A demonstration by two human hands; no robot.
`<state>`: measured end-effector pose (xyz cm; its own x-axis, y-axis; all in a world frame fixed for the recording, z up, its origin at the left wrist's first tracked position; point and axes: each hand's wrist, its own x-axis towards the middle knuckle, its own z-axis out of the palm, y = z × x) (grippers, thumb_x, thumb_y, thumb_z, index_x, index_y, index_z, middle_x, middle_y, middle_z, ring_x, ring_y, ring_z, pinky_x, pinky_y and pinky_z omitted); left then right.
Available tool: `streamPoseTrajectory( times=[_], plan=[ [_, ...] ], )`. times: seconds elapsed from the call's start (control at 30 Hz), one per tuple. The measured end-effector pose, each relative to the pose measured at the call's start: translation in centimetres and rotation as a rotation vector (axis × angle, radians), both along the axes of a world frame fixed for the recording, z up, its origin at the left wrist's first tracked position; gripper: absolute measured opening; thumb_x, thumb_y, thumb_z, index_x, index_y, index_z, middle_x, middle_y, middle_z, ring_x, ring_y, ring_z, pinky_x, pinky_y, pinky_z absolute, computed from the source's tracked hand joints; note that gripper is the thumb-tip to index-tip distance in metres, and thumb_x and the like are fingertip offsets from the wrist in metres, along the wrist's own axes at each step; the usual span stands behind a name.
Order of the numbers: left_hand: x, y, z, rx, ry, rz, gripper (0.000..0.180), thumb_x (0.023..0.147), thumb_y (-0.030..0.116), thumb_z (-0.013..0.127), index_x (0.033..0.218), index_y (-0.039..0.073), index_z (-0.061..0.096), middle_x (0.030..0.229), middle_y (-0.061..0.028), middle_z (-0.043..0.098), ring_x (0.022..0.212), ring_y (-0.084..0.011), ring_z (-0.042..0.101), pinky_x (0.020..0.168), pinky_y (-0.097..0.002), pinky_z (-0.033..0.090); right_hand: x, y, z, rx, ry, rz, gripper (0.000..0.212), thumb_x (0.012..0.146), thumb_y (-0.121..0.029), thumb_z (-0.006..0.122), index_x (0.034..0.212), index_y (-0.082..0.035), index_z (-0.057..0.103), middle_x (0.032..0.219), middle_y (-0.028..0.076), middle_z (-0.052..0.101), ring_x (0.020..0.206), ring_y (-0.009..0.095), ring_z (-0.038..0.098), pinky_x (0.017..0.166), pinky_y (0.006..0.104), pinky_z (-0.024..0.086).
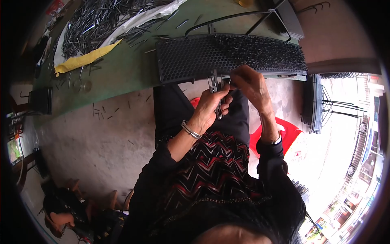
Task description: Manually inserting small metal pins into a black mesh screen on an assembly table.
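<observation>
A bundle of thin, silvery metal strips (pixel 214 83) stands nearly upright in my left hand (pixel 208 106), its fingers wrapped round them in front of my lap. Just right of the bundle is my right hand (pixel 252 87), fingers bent together in a pinch. A small bright sliver shows at its fingertips, too small to name. Directly beyond both hands lies a long black rack (pixel 185 61) with rows of honeycomb holes. Many thin dark pieces (pixel 264 53) stick up from its right part, while the holes at its left show bare.
The rack rests at the near edge of a green table (pixel 134 77). Loose metal strips (pixel 101 24) are heaped on white and yellow sheeting at the far left. A red stool (pixel 284 136) is by my right forearm. More black racks (pixel 315 103) stand at right; another person (pixel 65 211) is at lower left.
</observation>
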<state>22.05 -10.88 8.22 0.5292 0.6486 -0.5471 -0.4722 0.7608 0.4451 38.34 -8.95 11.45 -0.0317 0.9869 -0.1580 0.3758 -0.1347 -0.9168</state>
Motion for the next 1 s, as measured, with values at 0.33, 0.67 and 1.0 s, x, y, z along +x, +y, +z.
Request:
streamPoseTrajectory(
  times=[0.33,0.67,1.0],
  plan=[
    [0.2,0.2,-0.2,0.023,-0.058,-0.075,0.036,0.091,0.034,0.064,0.109,0.003,0.062,0.064,0.0040,0.043,0.054,-0.0052,0.037,0.048,-0.0214,0.030,0.3,2.5,-1.9,0.664,-0.531,-0.330,0.008,0.089,-0.006,0.059,0.095,-0.004,0.057,0.080,0.011,0.065,0.067,0.021,0.062,0.062,0.0315,0.048],
    [0.1,0.1,0.1,0.062,-0.097,-0.137,0.040,0.092,0.038,0.061,0.108,0.001,0.061,0.061,0.0040,0.043,0.049,-0.0047,0.037,0.044,-0.0213,0.029,-0.8,2.8,-2.1,0.566,-0.841,-0.255,0.012,0.087,-0.015,0.063,0.096,-0.008,0.063,0.088,0.011,0.058,0.075,0.027,0.060,0.065,0.0364,0.047],
    [0.1,-0.5,0.4,0.152,0.002,-0.254,0.037,0.093,0.040,0.061,0.100,0.004,0.063,0.062,0.0030,0.047,0.047,-0.0031,0.037,0.042,-0.0205,0.028,1.5,-0.2,-0.1,0.236,-0.155,0.143,0.022,0.086,-0.020,0.064,0.097,-0.001,0.066,0.088,0.011,0.058,0.076,0.024,0.058,0.068,0.0350,0.047]
  ],
)
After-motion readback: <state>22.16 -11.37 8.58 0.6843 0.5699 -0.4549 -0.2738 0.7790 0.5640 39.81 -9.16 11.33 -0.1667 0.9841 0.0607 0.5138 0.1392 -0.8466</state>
